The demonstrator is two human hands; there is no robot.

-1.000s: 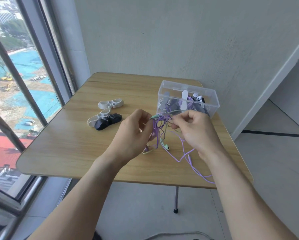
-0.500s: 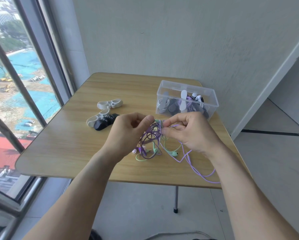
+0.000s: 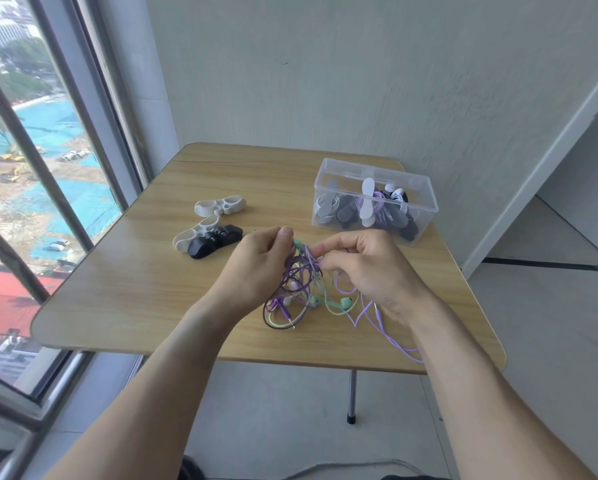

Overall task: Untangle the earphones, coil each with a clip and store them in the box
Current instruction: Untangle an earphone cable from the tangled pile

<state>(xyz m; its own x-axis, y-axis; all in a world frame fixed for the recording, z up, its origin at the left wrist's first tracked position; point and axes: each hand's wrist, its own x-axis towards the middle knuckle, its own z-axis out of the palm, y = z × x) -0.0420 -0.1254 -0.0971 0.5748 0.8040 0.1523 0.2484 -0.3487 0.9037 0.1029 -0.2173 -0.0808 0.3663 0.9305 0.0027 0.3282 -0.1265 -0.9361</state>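
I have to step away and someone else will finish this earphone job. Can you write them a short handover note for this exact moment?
Left hand and right hand each pinch cords at the top of the tangle, whose lower loops rest on the table.
The tangle holds purple and mint green earphones, still knotted; one purple cord trails off the near table edge.
Clear box, back right, already holds several clipped coils.
Spare clips: two white clips and a black clip, left of the hands.
Left: separate the cords, coil and clip each, box them.
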